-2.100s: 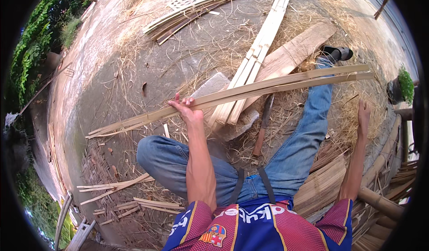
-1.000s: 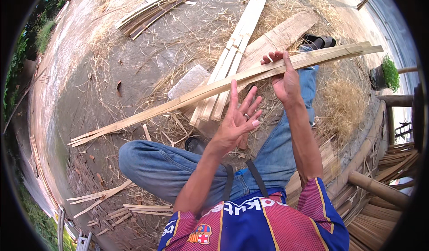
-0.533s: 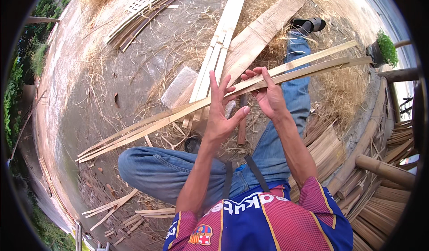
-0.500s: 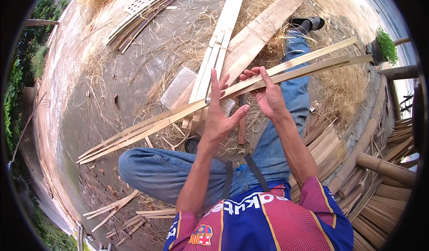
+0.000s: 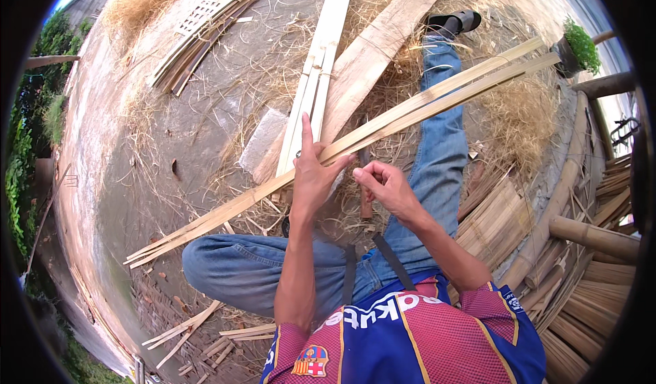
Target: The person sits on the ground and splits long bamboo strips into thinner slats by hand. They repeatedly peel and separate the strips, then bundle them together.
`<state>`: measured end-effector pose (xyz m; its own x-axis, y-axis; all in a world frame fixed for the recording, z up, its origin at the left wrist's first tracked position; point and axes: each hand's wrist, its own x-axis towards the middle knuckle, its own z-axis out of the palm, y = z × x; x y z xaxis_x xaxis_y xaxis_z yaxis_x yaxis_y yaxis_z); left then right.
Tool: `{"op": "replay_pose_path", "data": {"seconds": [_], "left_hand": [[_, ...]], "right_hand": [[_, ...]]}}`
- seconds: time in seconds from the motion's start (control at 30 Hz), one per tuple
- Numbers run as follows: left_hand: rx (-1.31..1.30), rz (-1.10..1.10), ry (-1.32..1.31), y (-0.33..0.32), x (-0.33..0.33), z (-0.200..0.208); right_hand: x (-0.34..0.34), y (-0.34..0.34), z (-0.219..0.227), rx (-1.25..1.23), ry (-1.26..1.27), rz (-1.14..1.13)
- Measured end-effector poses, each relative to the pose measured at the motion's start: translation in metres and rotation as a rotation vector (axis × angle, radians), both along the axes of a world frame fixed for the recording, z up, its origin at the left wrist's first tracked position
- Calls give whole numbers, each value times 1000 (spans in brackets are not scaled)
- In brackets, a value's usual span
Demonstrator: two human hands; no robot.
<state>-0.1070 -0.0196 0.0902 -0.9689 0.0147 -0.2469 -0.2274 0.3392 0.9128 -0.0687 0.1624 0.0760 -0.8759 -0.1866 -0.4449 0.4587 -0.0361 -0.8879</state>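
Observation:
A bundle of long, pale bamboo strips (image 5: 383, 127) slants across in front of me, from the lower left to the upper right, its right ends spread apart. My left hand (image 5: 314, 180) grips it near the middle, the index finger pointing up and the thumb stretched along below the strips. Just under the bundle, apart from it, my right hand (image 5: 387, 191) is closed with thumb and finger pinched together; whatever may be between them is too small to tell. Beneath the hands a tool with a wooden handle (image 5: 365, 205) lies on the ground, partly covered.
More pale strips (image 5: 328, 32) and a wide wooden plank (image 5: 376, 63) rest by a stone block (image 5: 264, 138). Shavings litter the ground. A strip bundle (image 5: 198, 42) lies far left, a potted plant (image 5: 579, 48) stands far right, and split bamboo (image 5: 502, 220) is stacked near right.
My right hand has left the strips and moved down toward me, its fingers closing into a pinch. My left hand has closed on the bundle, and the strips have drawn closer together.

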Motion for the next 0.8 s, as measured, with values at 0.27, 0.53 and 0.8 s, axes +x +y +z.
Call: {"op": "replay_pose_path", "data": {"seconds": [0.27, 0.53, 0.8], "left_hand": [[-38, 0, 92, -1, 11, 2], [-5, -1, 128, 3, 17, 6], [-5, 1, 157, 4, 21, 5]], "right_hand": [[-18, -39, 56, 197, 310, 129], [-24, -51, 47, 35, 151, 164], [-26, -49, 29, -44, 86, 138]]}}
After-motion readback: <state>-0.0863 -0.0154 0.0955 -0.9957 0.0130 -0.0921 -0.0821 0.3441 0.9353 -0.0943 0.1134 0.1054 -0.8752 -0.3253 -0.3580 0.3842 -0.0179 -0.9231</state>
